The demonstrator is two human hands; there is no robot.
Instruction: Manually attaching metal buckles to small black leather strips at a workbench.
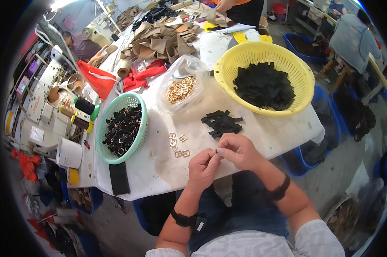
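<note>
Both hands meet at the table's near edge, fingertips pinched together around a small dark piece, mostly hidden by the fingers. My left hand is closed from the left side, and my right hand is closed from the right. Just beyond them lies a loose pile of black strips. Several gold-coloured metal buckles are scattered left of the hands. Farther back, a clear plastic bag holds many more gold buckles.
A yellow basket of black strips stands at the right. At the left, a green basket holds black strips with buckles, beside a black phone. Brown pieces are heaped at the back, where another person's hand shows. Sewing machines line the left.
</note>
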